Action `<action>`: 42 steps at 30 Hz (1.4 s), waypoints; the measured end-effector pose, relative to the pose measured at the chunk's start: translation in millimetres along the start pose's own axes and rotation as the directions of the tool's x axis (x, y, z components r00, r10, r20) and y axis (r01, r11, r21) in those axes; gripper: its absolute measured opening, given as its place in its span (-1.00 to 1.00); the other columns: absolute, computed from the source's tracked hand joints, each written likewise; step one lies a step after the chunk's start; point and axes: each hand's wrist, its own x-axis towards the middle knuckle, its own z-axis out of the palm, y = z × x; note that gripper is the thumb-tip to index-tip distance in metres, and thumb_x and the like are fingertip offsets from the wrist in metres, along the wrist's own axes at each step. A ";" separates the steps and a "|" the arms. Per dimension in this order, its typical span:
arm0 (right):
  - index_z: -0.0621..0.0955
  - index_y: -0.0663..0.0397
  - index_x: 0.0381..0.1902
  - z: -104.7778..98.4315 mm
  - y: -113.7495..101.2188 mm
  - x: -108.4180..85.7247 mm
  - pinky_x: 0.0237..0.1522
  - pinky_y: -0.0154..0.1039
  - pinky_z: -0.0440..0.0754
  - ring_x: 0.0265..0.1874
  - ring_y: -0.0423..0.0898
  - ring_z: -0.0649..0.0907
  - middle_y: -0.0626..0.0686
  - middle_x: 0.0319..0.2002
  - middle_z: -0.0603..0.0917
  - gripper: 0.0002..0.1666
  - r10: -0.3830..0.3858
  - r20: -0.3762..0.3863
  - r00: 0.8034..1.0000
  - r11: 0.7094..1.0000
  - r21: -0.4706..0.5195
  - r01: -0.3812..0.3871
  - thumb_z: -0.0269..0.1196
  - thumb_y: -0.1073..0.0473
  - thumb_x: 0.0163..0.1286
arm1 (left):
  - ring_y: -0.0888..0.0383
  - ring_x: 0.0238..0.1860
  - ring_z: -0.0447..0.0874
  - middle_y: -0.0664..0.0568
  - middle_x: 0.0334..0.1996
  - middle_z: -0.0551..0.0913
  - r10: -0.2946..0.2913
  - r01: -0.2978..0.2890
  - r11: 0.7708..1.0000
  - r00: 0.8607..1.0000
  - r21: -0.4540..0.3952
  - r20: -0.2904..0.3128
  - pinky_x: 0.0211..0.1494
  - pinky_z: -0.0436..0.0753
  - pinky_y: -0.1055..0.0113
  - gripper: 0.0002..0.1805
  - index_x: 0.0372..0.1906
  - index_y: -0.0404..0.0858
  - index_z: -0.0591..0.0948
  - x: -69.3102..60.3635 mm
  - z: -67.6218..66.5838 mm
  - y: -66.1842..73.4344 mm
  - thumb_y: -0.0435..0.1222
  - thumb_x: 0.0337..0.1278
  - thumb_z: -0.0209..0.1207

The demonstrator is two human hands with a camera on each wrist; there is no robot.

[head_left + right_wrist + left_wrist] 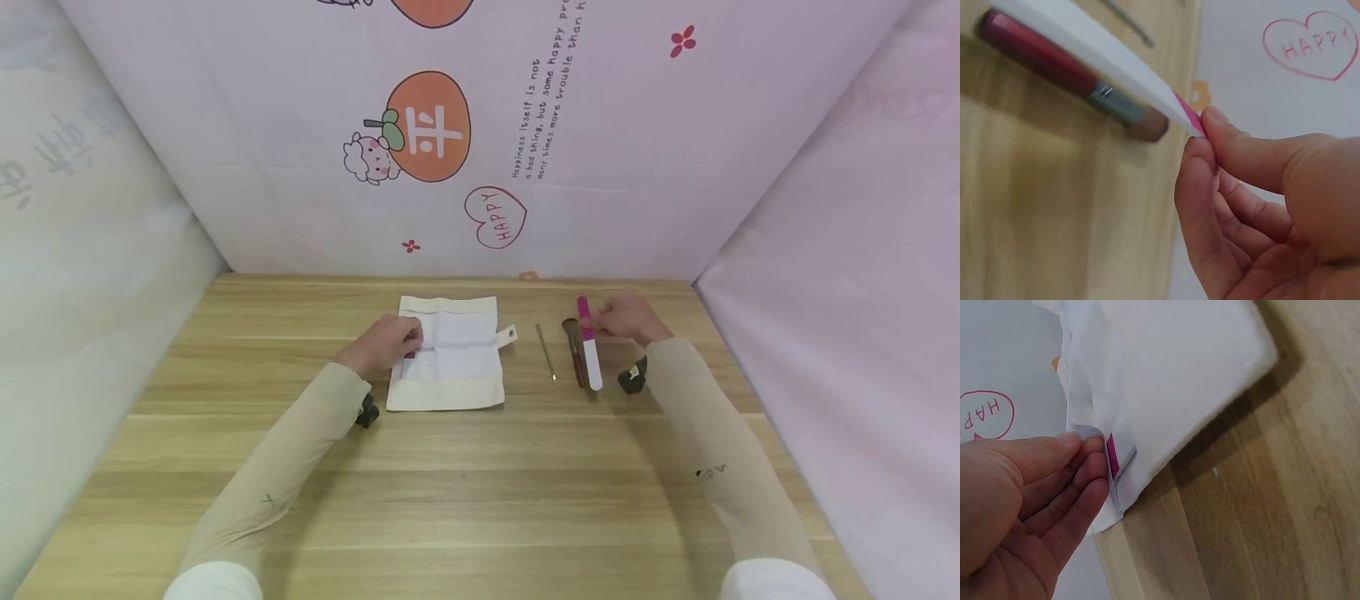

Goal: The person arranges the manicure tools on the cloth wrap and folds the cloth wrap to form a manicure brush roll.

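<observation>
An opened cream cloth pouch (450, 395) with a white lining lies on the table. At its left side my left hand (393, 340) pinches the white lining's edge between thumb and fingers; in the left wrist view that edge looks layered. Beside those fingertips a magenta piece (1113, 457) shows in the fold, most of it hidden. To the right, my right hand (626, 317) pinches a magenta-and-white nail file (591, 358) by its magenta half. Just left of the file lies a makeup brush (1047, 56) with a dark red handle and brown bristles.
A thin metal stick tool (546, 352) lies between the pouch and the brush. The pouch's short snap strap (507, 337) sticks out to the right. Printed white cloth (615, 225) walls off the back and both sides of the wooden table (465, 500).
</observation>
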 end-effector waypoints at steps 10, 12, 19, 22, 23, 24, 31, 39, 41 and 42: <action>0.80 0.24 -0.09 11.1 -56.2 11.5 -0.19 -0.24 0.65 -0.23 0.05 0.76 0.18 -0.23 0.86 -0.66 -0.091 -0.039 0.995 0.991 0.098 0.094 0.43 0.04 0.44 | 0.07 -0.25 0.58 -0.08 -0.30 0.71 -0.009 0.009 1.000 1.000 0.019 0.004 0.00 0.59 0.21 -0.87 -0.17 -0.32 0.65 0.8 -0.4 -0.8 -0.38 0.55 0.13; 0.79 0.26 -0.06 15.0 -68.7 15.8 -0.20 -0.26 0.71 -0.18 0.08 0.80 0.19 -0.19 0.86 -0.66 -0.099 -0.027 0.995 0.985 0.138 0.102 0.43 0.07 0.44 | 0.08 -0.25 0.58 -0.08 -0.30 0.71 -0.013 0.013 1.000 1.000 0.021 0.008 0.00 0.58 0.22 -0.87 -0.17 -0.32 0.65 1.2 0.0 -1.0 -0.38 0.56 0.13; 0.78 0.23 -0.05 29.3 -116.6 29.6 -0.18 -0.31 0.76 -0.18 0.01 0.83 0.21 -0.10 0.84 -0.68 -0.117 -0.010 0.993 0.972 0.203 0.117 0.47 0.10 0.39 | 0.11 -0.30 0.56 -0.06 -0.34 0.69 -0.019 0.018 0.999 1.000 0.038 0.008 -0.06 0.58 0.24 -0.87 -0.17 -0.30 0.65 3.1 0.2 -2.8 -0.36 0.57 0.13; 0.79 0.21 -0.06 36.7 -135.5 34.3 -0.21 -0.32 0.75 -0.15 0.05 0.83 0.18 -0.13 0.85 -0.70 -0.138 -0.014 0.990 0.968 0.212 0.138 0.48 0.10 0.39 | 0.11 -0.29 0.57 -0.05 -0.34 0.69 -0.019 0.019 0.999 1.000 0.043 0.005 -0.06 0.59 0.24 -0.87 -0.16 -0.30 0.65 3.2 -0.5 -1.8 -0.36 0.57 0.13; 0.79 0.20 -0.08 39.6 -141.3 36.1 -0.24 -0.34 0.73 -0.17 0.05 0.82 0.17 -0.16 0.85 -0.71 -0.141 -0.015 0.990 0.966 0.217 0.141 0.48 0.10 0.38 | 0.11 -0.30 0.57 -0.05 -0.35 0.69 -0.018 0.018 0.999 1.000 0.046 0.006 -0.06 0.59 0.24 -0.87 -0.16 -0.30 0.65 3.0 -0.8 -1.6 -0.36 0.56 0.13; 0.80 0.19 -0.09 42.4 -146.7 37.7 -0.26 -0.35 0.71 -0.20 0.04 0.80 0.16 -0.19 0.85 -0.71 -0.151 -0.020 0.988 0.965 0.216 0.151 0.49 0.09 0.38 | 0.11 -0.29 0.57 -0.05 -0.35 0.69 -0.016 0.016 0.999 1.000 0.050 0.005 -0.05 0.59 0.24 -0.87 -0.16 -0.30 0.65 2.8 -1.0 -1.1 -0.37 0.56 0.13; 0.81 0.13 -0.14 62.8 -175.6 45.6 -0.14 -0.25 0.65 -0.28 -0.10 0.70 0.09 -0.26 0.84 -0.74 -0.149 -0.044 0.988 0.968 0.200 0.155 0.50 0.06 0.37 | 0.13 -0.33 0.56 -0.04 -0.39 0.69 -0.010 0.009 0.998 1.000 0.061 0.015 -0.09 0.59 0.25 -0.87 -0.16 -0.30 0.67 5.9 -0.7 -1.0 -0.36 0.55 0.15; 0.78 0.20 -0.09 83.0 -188.3 61.0 0.08 -0.03 0.77 -0.07 0.14 0.81 0.18 -0.15 0.83 -0.74 -0.108 -0.087 0.990 0.936 0.326 0.130 0.48 0.12 0.39 | 0.13 -0.34 0.56 -0.05 -0.38 0.70 -0.015 0.014 0.997 1.000 0.072 0.017 -0.10 0.60 0.26 -0.87 -0.18 -0.30 0.67 6.6 -0.7 -1.0 -0.35 0.54 0.16; 0.78 0.20 -0.09 85.5 -188.2 65.6 0.01 -0.07 0.79 -0.15 0.09 0.81 0.18 -0.15 0.83 -0.73 -0.106 -0.117 0.987 0.932 0.335 0.140 0.48 0.11 0.39 | 0.13 -0.34 0.57 -0.05 -0.38 0.71 -0.012 0.011 0.997 1.000 0.073 0.016 -0.09 0.61 0.26 -0.87 -0.18 -0.31 0.67 6.2 -1.0 0.0 -0.36 0.54 0.16; 0.78 0.19 -0.09 87.1 -187.5 67.9 -0.05 -0.10 0.79 -0.19 0.05 0.81 0.18 -0.15 0.83 -0.72 -0.110 -0.141 0.984 0.930 0.334 0.152 0.47 0.10 0.40 | 0.13 -0.34 0.57 -0.05 -0.38 0.71 -0.011 0.010 0.997 1.000 0.072 0.017 -0.09 0.61 0.26 -0.87 -0.18 -0.31 0.67 5.9 -1.3 0.5 -0.36 0.54 0.16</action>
